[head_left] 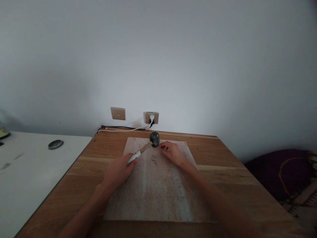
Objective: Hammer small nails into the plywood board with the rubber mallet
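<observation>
Forearms [95, 200] angle inward, left hand [120, 170] clamped on mallet [145, 147], right hand [172, 152] curled beside its head [155, 139], grip unclear.

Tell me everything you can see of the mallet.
The mallet has a thick, dark head, perhaps rubber, with pale scuffs. Its handle looks like bare tan wood near the head and is white with dark, worn patches toward the grip. The left hand grips the white end, and the handle slants away and to the right, putting the head over the far part of the pale board. The right hand is close beside the head; whether the head touches it or the board is unclear.
</observation>
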Demonstrator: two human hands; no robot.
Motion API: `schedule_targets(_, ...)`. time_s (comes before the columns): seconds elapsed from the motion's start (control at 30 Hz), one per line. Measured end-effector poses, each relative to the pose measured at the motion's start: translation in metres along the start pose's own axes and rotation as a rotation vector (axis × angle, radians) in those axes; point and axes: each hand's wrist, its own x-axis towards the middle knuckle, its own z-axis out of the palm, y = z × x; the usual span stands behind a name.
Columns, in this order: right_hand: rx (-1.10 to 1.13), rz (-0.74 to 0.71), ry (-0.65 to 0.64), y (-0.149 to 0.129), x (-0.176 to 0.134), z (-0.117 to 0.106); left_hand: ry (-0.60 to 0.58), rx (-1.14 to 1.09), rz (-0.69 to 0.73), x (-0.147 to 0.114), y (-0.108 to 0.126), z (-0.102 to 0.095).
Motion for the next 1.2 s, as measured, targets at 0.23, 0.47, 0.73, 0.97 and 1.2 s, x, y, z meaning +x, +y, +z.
schedule_targets(0.23, 0.146, 0.180, 0.121, 0.010, 0.013, 0.023, 0.005, -0.114, -0.038, 0.000, -0.011, 0.003)
schedule_targets(0.47, 0.111, 0.222, 0.146, 0.017, 0.012, 0.023, 0.017, -0.153, 0.037, 0.006, 0.001, 0.000)
schedule_targets(0.73, 0.130, 0.290, 0.148, 0.023, 0.011, 0.020, -0.004, -0.040, 0.065, 0.013, 0.012, 0.005)
schedule_targets(0.97, 0.108, 0.273, 0.113, 0.021, 0.001, 0.001, 0.000, -0.031, 0.070, 0.009, 0.011, 0.008)
schedule_targets(1.2, -0.224, -0.247, -0.102, -0.018, -0.018, 0.001, 0.022, -0.112, 0.009, 0.006, 0.004, 0.007)
